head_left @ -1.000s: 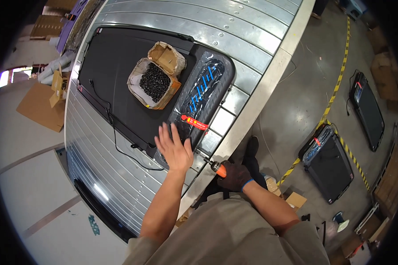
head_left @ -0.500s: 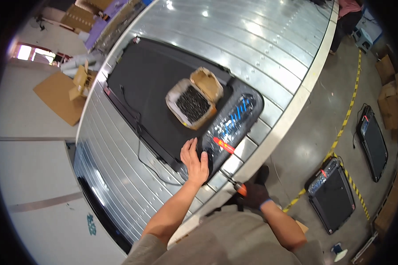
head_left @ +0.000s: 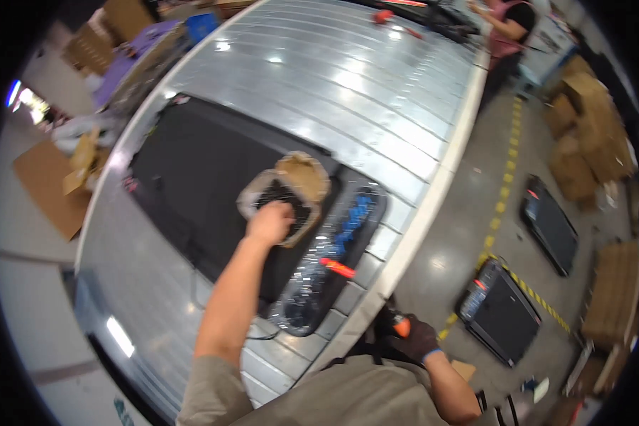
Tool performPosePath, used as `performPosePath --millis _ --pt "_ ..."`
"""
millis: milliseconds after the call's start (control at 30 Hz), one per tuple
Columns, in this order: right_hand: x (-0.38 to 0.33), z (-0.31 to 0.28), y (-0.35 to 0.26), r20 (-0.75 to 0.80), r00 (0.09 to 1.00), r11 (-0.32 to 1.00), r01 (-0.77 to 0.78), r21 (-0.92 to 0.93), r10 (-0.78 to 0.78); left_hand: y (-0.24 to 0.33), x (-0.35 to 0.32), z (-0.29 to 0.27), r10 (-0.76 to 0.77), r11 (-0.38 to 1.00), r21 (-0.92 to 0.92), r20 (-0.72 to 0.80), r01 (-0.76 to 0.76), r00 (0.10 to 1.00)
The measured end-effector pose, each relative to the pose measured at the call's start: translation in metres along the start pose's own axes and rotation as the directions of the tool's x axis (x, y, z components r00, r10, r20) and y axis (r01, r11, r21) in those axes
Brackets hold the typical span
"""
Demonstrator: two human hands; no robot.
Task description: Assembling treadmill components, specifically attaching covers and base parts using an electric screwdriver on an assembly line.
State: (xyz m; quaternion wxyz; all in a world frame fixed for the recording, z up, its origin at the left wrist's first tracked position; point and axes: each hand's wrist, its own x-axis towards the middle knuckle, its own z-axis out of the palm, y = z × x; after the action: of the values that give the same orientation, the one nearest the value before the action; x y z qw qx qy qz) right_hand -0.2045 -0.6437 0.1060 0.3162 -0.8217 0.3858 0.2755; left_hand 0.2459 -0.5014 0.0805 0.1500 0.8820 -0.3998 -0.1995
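Left hand (head_left: pixel 271 221) curls over box (head_left: pixel 306 177), grip unclear; gloved right hand (head_left: pixel 419 341) clasps orange tool (head_left: pixel 402 327).

Overhead light glares in white patches (head_left: pixel 351 78) on the slatted metal tabletop (head_left: pixel 291 64). Beyond its right edge spreads a grey floor (head_left: pixel 461 220), marked with yellow-and-dark striped tape (head_left: pixel 506 188); brown cardboard boxes (head_left: pixel 589 121) stand farther out. Beyond the left edge are a flat cardboard sheet (head_left: pixel 46 188) and a bright opening (head_left: pixel 30 103).
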Motion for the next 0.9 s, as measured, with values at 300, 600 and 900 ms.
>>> performPosePath --millis 300,600,900 --pt "0.035 0.023 -0.079 -0.004 0.963 0.955 0.268 0.128 -0.270 -0.057 -0.079 -0.008 -0.263 0.844 -0.536 -0.412 0.001 0.872" --pt "0.035 0.002 -0.094 0.049 0.870 0.870 0.486 0.086 -0.491 0.069 -0.165 0.073 -0.310 -0.419 -0.867 0.416 0.270 0.855" --pt "0.030 -0.019 -0.110 0.105 0.850 0.856 0.510 0.088 -0.517 0.073 -0.175 0.067 -0.425 -0.376 -0.898 0.387 0.229 0.819"
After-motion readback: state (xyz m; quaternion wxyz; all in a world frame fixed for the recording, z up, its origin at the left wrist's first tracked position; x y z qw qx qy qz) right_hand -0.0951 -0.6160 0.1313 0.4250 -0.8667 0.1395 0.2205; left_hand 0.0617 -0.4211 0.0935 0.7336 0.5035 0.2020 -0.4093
